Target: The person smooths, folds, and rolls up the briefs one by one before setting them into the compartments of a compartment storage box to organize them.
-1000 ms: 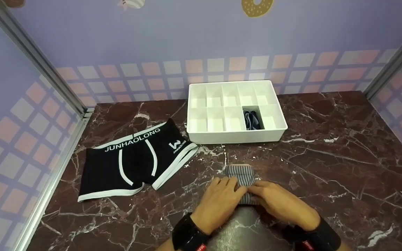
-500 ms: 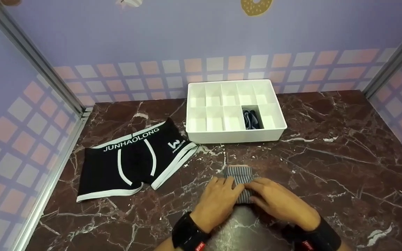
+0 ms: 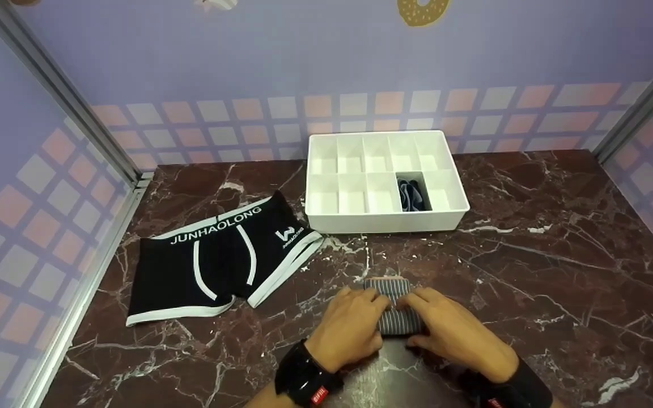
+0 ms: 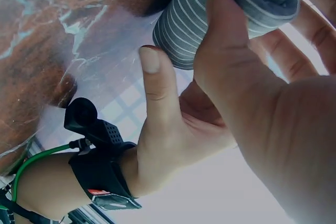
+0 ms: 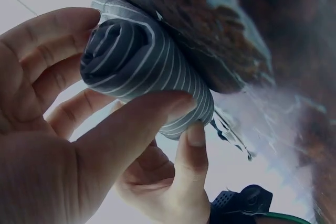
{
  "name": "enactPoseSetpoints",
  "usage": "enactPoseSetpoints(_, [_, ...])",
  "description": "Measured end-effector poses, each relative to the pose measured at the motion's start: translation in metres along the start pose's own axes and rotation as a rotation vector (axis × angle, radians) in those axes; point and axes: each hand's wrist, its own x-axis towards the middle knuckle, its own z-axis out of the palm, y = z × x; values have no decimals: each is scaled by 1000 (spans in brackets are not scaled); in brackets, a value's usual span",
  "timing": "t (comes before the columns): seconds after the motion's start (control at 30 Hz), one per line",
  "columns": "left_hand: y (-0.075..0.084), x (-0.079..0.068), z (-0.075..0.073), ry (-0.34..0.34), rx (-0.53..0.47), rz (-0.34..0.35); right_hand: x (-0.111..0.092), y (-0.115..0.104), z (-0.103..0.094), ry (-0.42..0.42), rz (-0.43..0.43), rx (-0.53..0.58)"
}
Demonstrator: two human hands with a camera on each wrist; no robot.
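Note:
A grey cloth with thin white stripes [image 3: 399, 323] lies on the marble-patterned table, its near part wound into a thick roll and a short flat end with a tan edge stretching away. My left hand [image 3: 349, 326] holds the roll's left side, the thumb on the near face in the left wrist view. From the right, my right hand [image 3: 454, 328] grips the other side; its thumb presses the striped roll [image 5: 157, 72], and the fingers curve around the spiral end. Left of the hands, black boxer briefs [image 3: 224, 260] with white trim lie spread flat.
A white divided box [image 3: 386, 222] stands behind the hands, near the back wall. One front compartment holds a folded dark blue cloth [image 3: 410, 195]. Patterned walls [image 3: 326, 62] enclose the table at the back and on both sides.
My fingertips, close together over the cloth before, have moved apart to its sides. The rolled part now shows thicker between them, and the flat far end looks shorter. The boxer briefs and box stay put.

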Motion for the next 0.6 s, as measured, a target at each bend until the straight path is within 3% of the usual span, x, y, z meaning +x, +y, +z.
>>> enactPoseSetpoints(0.3, [-1, 1, 2, 8, -34, -19, 0, 2, 2, 66, -53, -28])
enactPoseSetpoints(0.6, [-1, 0, 0, -9, 8, -7, 1, 3, -2, 25, -53, 4])
